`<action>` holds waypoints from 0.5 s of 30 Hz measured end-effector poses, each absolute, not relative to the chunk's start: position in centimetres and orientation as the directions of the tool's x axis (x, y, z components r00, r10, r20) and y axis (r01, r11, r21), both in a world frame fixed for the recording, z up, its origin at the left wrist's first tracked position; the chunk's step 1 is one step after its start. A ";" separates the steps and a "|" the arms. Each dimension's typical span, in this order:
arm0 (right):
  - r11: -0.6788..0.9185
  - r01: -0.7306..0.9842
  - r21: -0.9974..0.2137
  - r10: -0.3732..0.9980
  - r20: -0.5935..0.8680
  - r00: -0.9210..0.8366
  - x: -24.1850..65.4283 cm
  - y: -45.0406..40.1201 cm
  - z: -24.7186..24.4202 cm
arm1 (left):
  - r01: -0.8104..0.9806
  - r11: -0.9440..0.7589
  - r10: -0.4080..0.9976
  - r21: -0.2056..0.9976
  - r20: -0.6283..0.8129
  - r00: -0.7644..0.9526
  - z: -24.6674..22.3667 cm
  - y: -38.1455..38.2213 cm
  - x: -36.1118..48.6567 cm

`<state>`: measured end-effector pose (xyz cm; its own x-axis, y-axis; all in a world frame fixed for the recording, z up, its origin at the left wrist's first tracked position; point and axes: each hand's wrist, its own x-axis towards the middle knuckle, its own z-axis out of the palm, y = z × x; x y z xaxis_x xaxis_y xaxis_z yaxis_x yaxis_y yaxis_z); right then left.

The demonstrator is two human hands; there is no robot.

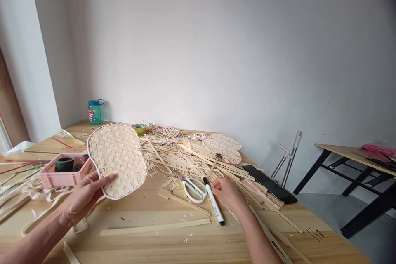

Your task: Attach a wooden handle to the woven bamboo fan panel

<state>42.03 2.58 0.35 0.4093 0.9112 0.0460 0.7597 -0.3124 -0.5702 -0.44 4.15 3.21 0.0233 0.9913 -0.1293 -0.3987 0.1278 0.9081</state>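
Observation:
My left hand [89,189] holds a woven fan-shaped panel [119,159] by its lower left edge, thumb on the front face. The panel is tilted up above the table and has a stitched rim. My right hand [227,192] is at the right of a white marker [214,201] with black ends, its fingers curled in near the marker's upper part; what they pinch, if anything, is too small to make out. Scissors [194,189] with white and green handles lie left of the marker. A flat wooden stick [185,203] rests below them.
Loose strips [173,159] are heaped mid-table, with another woven fan [224,147] at their right. A black tablet [269,183] lies on the right edge. At left stand a pink basket [49,179] and, farther back, a teal bottle [94,114].

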 end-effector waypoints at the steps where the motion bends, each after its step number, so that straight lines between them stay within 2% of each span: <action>1: -0.329 0.773 -0.543 0.907 0.048 0.419 41.8 2.6 0.5 | -0.395 0.121 0.992 0.910 -0.123 0.021 3.3 4.1 -0.4; 4: -0.360 0.780 -0.512 0.886 0.075 0.458 41.6 2.6 1.3 | -0.392 0.108 0.994 0.913 -0.112 0.012 3.5 4.1 -0.3; 6: -0.361 0.762 -0.537 0.869 0.103 0.484 41.8 2.4 2.1 | -0.388 0.100 0.994 0.916 -0.106 0.007 3.5 4.1 -0.4; 11: -0.205 0.652 -0.729 0.899 0.123 0.420 41.8 1.2 3.9 | -0.387 0.067 0.998 0.920 -0.062 0.025 3.2 4.0 -0.4; 15: -0.046 0.424 -0.905 0.969 0.063 0.238 39.8 0.4 4.5 | -0.404 0.035 0.999 0.914 -0.038 0.001 2.9 4.0 -0.3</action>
<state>39.81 0.37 4.51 0.2382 0.9692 0.0627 0.4239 -0.0457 -0.9046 -0.33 4.03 2.93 0.0008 0.9993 -0.0378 -0.4038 0.0349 0.9142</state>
